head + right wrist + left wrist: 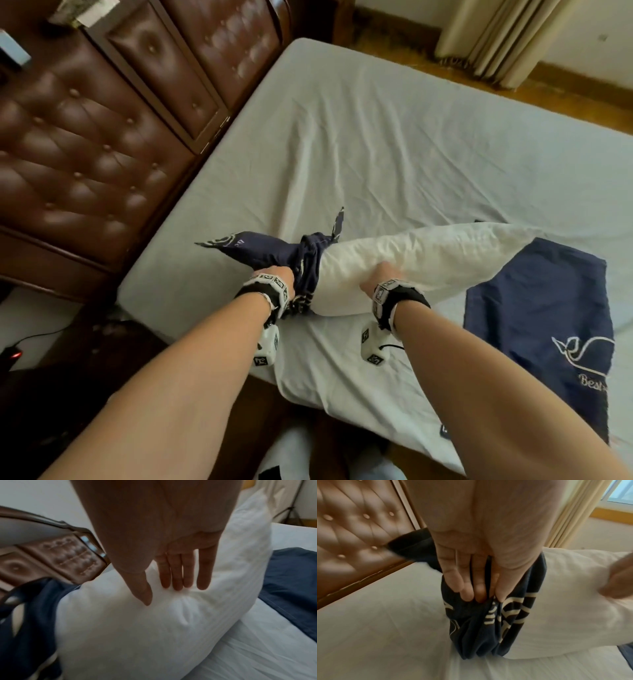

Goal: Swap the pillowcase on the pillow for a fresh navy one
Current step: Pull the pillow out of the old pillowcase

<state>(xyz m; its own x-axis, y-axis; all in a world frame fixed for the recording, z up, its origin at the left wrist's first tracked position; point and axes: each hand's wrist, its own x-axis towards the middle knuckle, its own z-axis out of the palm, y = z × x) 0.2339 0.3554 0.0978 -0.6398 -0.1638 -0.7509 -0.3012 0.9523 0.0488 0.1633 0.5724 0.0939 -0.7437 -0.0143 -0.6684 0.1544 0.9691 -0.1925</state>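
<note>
A bare white pillow lies across the near part of the bed. A navy pillowcase with pale printed markings is bunched over its left end only. My left hand grips that bunched cloth; in the left wrist view the thumb and fingers pinch the pillowcase. My right hand grips the pillow's near side, its fingertips dug into the pillow and puckering it. A second navy pillowcase with a white whale logo lies flat at the right, partly under the pillow.
The bed's pale sheet stretches away beyond the pillow. A brown tufted headboard runs along the left. A cream curtain hangs above the wooden floor at the far right. A black cable and a red-lit device lie on the floor at left.
</note>
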